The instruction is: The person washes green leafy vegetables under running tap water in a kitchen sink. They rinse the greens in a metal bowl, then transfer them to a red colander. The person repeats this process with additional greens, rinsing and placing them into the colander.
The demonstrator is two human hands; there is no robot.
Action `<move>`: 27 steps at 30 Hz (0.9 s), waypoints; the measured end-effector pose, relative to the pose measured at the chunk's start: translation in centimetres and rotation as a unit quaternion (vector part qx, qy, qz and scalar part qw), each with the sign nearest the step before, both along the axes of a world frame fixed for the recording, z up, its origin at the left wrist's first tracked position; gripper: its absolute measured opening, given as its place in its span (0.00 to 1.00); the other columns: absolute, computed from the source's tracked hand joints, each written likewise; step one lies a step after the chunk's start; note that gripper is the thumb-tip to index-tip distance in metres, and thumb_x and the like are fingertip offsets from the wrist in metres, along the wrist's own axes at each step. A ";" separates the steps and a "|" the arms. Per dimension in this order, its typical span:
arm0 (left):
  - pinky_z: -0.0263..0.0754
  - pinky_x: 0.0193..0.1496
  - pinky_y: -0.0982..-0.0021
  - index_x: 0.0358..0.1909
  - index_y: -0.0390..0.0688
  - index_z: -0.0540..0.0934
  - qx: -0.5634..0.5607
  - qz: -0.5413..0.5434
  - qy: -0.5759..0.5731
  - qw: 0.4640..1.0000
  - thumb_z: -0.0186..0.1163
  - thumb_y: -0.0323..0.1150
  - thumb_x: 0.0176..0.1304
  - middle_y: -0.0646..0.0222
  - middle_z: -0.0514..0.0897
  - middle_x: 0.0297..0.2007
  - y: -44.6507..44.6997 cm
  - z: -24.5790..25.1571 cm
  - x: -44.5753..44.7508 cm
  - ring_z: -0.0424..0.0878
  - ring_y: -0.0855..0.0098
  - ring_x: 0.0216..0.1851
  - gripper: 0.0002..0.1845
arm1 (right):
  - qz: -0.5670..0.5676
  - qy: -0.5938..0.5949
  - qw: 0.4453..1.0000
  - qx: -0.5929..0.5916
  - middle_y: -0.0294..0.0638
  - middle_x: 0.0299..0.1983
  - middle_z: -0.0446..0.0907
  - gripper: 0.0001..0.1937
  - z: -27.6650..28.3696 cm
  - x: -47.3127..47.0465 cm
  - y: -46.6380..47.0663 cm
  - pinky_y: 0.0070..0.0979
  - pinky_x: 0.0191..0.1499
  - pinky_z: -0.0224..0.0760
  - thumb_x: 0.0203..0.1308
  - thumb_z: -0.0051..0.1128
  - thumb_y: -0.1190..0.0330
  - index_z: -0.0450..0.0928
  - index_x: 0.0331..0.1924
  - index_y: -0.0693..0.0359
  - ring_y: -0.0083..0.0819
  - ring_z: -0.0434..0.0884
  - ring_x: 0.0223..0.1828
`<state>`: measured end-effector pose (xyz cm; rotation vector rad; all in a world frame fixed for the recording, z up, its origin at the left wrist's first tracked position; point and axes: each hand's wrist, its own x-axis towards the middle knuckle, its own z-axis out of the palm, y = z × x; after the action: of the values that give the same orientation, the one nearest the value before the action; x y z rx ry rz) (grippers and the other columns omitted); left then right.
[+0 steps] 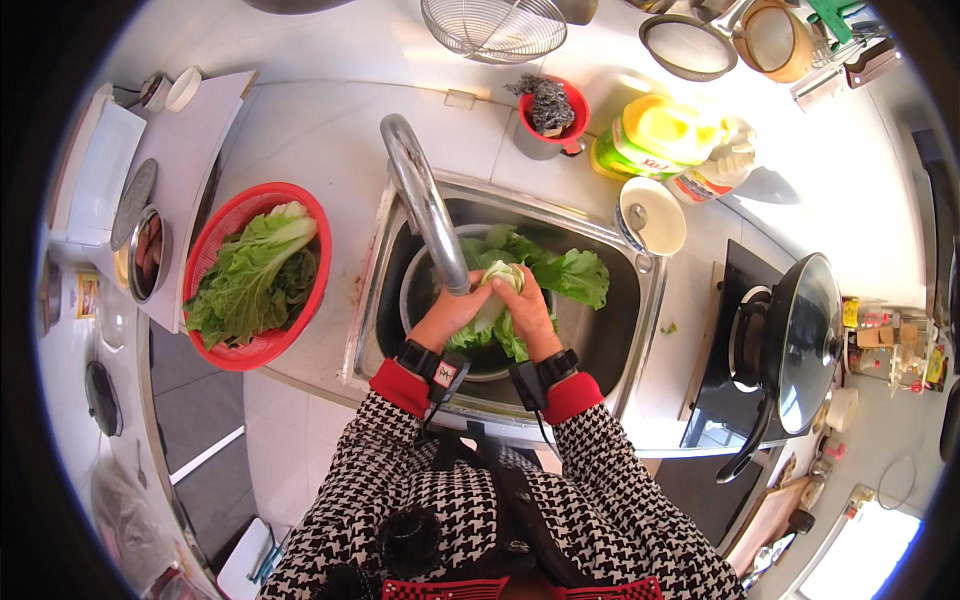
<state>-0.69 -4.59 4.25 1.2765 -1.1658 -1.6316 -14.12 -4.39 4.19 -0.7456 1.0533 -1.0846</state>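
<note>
Under the mouth of the chrome faucet (426,196), my left hand (454,306) and my right hand (527,309) meet around the pale base of a Chinese cabbage (501,279). Both hands grip it over a round metal basin (409,289) inside the stainless steel sink (626,352). Loose green cabbage leaves (576,276) spread behind and to the right of my hands, partly over the basin's rim. More leaves show below my wrists. My hands and the faucet hide part of the basin. Whether water is running cannot be made out.
Left of the sink stands a red plastic colander (324,255) holding cabbage leaves. A bowl with a spoon (667,217) rests by the sink's back right corner. Behind are a red-rimmed cup with a steel scourer (551,105) and a yellow detergent jug (649,139). A lidded pan (806,345) sits on the stove, right.
</note>
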 end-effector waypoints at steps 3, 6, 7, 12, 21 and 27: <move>0.66 0.34 0.80 0.42 0.35 0.75 0.016 0.001 0.043 0.999 0.48 0.36 0.64 0.75 0.77 0.32 0.1 -0.2 0.1 0.70 0.85 0.31 0.14 | 0.024 0.030 0.999 -0.003 0.36 0.38 0.73 0.19 -0.1 -0.6 -0.1 0.18 0.41 0.65 0.55 0.56 0.67 0.66 0.48 0.66 0.21 0.71 0.38; 0.66 0.36 0.80 0.43 0.36 0.74 0.046 0.043 0.055 0.997 0.46 0.37 0.65 0.76 0.76 0.33 0.1 -0.3 0.4 0.70 0.85 0.32 0.15 | 0.041 0.100 0.994 -0.015 0.34 0.37 0.73 0.16 0.0 -0.9 0.3 0.18 0.41 0.65 0.56 0.55 0.68 0.68 0.46 0.65 0.19 0.71 0.38; 0.66 0.37 0.80 0.43 0.37 0.74 0.059 0.061 0.054 0.995 0.45 0.38 0.66 0.77 0.76 0.34 0.1 -0.2 0.5 0.69 0.85 0.33 0.15 | 0.041 0.131 0.990 -0.018 0.33 0.37 0.73 0.14 0.0 -1.0 0.5 0.18 0.42 0.65 0.56 0.54 0.68 0.68 0.45 0.64 0.19 0.71 0.38; 0.65 0.38 0.79 0.42 0.38 0.73 0.042 0.115 0.099 0.988 0.46 0.38 0.66 0.78 0.74 0.33 0.5 0.3 1.0 0.68 0.83 0.33 0.14 | -0.087 0.071 0.994 0.012 0.35 0.35 0.74 0.16 0.0 -1.3 0.8 0.17 0.38 0.66 0.57 0.54 0.67 0.68 0.46 0.66 0.19 0.71 0.36; 0.68 0.28 0.71 0.36 0.37 0.73 -0.113 0.088 -0.212 0.967 0.53 0.35 0.59 0.61 0.78 0.24 0.3 -0.5 -1.6 0.75 0.69 0.23 0.11 | -0.112 0.078 0.990 0.026 0.42 0.45 0.70 0.23 0.9 0.7 0.2 0.21 0.49 0.61 0.59 0.51 0.64 0.60 0.55 0.65 0.26 0.67 0.46; 0.69 0.31 0.72 0.37 0.36 0.72 -0.113 0.086 -0.212 0.967 0.55 0.33 0.58 0.62 0.78 0.27 0.5 -1.2 -2.0 0.75 0.73 0.27 0.10 | -0.075 -0.027 0.997 0.011 0.45 0.54 0.63 0.37 1.6 1.2 1.3 0.24 0.58 0.54 0.56 0.54 0.63 0.44 0.63 0.67 0.30 0.64 0.55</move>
<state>-2.72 -4.07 3.02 1.5713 -1.4039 -1.0921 -12.89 -3.06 5.78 -0.6230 1.0871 -1.2136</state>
